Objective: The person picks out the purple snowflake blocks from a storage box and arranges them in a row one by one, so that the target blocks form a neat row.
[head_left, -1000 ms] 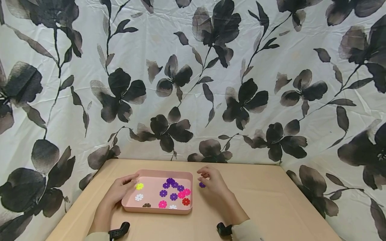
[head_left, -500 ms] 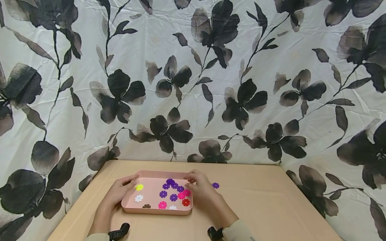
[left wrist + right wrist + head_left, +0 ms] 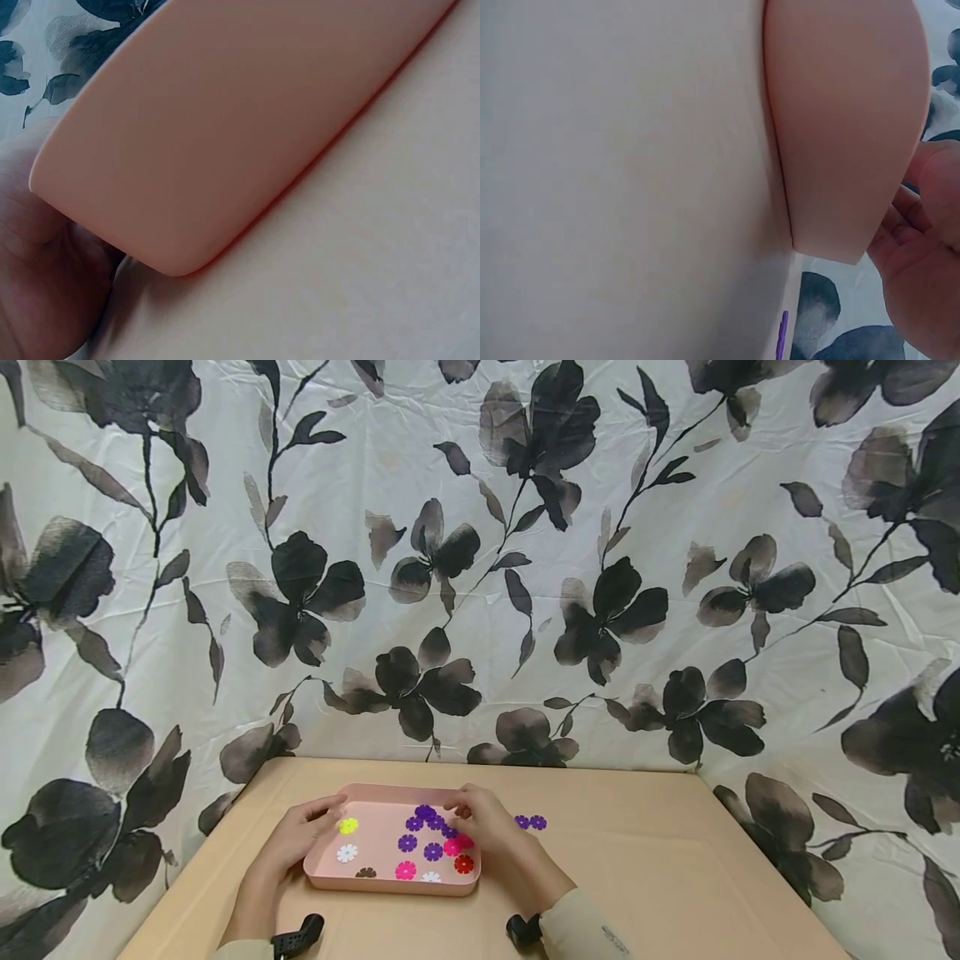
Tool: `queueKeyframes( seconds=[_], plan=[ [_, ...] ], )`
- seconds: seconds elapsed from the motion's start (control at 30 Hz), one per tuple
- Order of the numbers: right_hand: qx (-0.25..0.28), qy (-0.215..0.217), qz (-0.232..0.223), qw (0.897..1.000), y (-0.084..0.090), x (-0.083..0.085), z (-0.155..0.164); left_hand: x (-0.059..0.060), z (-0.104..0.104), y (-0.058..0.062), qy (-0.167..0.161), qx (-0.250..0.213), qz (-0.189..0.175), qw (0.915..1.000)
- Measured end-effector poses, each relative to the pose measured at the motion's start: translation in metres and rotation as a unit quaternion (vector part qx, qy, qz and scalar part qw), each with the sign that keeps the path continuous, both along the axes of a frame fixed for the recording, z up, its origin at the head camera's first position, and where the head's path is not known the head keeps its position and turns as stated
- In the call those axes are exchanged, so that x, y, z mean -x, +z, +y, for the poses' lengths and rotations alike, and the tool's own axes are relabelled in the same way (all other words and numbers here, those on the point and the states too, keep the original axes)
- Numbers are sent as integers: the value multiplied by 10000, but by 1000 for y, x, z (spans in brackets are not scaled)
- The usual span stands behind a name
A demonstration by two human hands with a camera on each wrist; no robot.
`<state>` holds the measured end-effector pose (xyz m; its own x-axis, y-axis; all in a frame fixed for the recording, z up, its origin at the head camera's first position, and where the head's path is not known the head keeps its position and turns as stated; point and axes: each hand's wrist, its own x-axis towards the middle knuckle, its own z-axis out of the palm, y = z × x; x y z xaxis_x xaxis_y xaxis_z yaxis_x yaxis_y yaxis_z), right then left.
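Right grip (image 3: 487, 821) farther over tray (image 3: 381, 817), second purple flower (image 3: 522, 822) uncovered

1. Tray (image 3: 378, 827): appears to be moulded plastic; outer walls smooth, grainless, matt with a faint soft sheen; rim smooth.
2. Flower-shaped pieces (image 3: 433, 852): thin, flat, seemingly plastic; too small for the finish to be told.
3. Bench (image 3: 675, 860): matt, largely smooth surface with faint crease-like lines; material uncertain.
4. Backdrop (image 3: 405, 460): printed cloth or cloth-like sheeting, creased and rumpled, slight sheen along folds.
5. Wrist devices (image 3: 300, 935): dark, apparently plastic, smooth.
6. Sleeves (image 3: 581, 927): soft-looking cloth, matt; small printed or stitched mark on one.
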<state>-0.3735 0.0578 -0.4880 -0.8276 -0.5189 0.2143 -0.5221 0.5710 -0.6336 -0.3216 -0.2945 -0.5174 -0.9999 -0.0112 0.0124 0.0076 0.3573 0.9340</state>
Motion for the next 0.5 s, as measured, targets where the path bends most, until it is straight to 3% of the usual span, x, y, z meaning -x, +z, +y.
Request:
queueKeyframes(
  seconds=[0.27,0.5],
  plan=[
    [-305,142,-94,9994,-2,4,-4,0,0,0,-16,92,60,9999],
    [-757,8,-104,9971,-2,2,-8,1,-1,-1,-24,76,43,10000]
  ],
)
